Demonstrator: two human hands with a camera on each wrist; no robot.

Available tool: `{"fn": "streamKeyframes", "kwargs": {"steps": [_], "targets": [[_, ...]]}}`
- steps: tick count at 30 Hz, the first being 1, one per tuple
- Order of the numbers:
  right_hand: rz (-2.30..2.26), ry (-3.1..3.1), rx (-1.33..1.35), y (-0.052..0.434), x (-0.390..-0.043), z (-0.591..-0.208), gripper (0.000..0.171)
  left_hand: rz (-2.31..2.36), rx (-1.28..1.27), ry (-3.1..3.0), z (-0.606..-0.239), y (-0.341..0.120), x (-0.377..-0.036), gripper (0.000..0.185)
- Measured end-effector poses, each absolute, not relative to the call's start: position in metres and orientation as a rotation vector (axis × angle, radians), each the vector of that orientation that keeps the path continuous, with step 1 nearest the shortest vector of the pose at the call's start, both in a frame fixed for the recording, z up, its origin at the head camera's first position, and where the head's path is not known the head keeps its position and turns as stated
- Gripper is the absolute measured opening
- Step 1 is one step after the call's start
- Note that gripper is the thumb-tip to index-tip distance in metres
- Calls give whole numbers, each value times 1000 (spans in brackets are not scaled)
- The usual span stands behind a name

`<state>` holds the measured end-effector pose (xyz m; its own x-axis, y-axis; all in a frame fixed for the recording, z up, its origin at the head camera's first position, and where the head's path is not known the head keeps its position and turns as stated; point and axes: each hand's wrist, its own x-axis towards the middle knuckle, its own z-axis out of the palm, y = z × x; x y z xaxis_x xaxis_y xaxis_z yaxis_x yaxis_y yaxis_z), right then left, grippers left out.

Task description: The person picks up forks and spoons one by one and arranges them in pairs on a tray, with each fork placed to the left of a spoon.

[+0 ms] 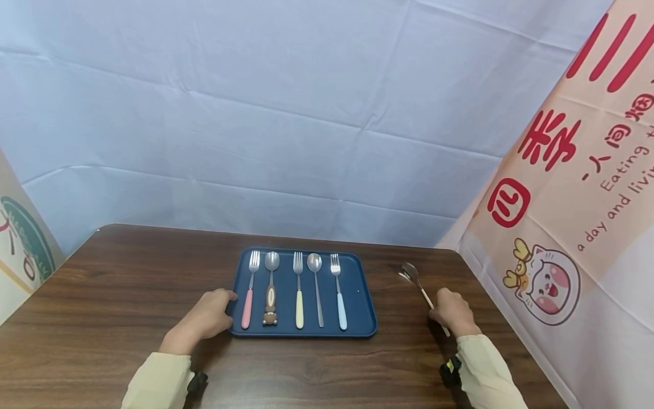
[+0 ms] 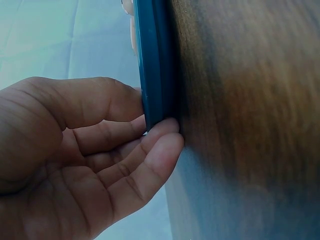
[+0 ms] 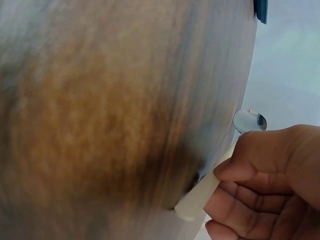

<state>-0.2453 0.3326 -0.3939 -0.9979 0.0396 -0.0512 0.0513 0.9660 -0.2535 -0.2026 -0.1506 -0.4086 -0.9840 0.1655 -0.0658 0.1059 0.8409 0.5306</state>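
Observation:
My left hand (image 1: 206, 315) is at the left edge of a dark blue tray (image 1: 360, 312). In the left wrist view its thumb lies at the upper rim and its fingertips reach beneath, pinching the tray edge. On the tray lie a pink-handled fork (image 1: 247, 307), a spoon with a brown bear handle (image 1: 271, 301), a yellow-handled fork (image 1: 299, 307), a plain metal spoon (image 1: 319, 295) and a light-blue-handled fork (image 1: 341, 309), side by side. Right of the tray, my right hand (image 1: 453, 312) pinches the cream handle of a spoon (image 3: 197, 197), its bowl pointing away from me.
The dark wooden table (image 1: 317, 369) extends around the tray. Behind it hangs a pale, creased cloth (image 1: 286, 130). A printed banner (image 1: 567, 227) slopes down along the right side, and another printed panel (image 1: 25, 244) stands at the left.

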Motion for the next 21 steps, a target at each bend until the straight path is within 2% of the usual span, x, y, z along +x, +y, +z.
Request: {"fn": "streamKeyframes", "kwargs": {"steps": [14, 21], "targets": [[-405, 3060, 133, 334, -244, -388, 29, 833, 247, 2928, -409, -152, -203, 44], [-428, 3071, 134, 331, -241, -374, 27, 828, 236, 2918, -408, -151, -203, 44]]}}
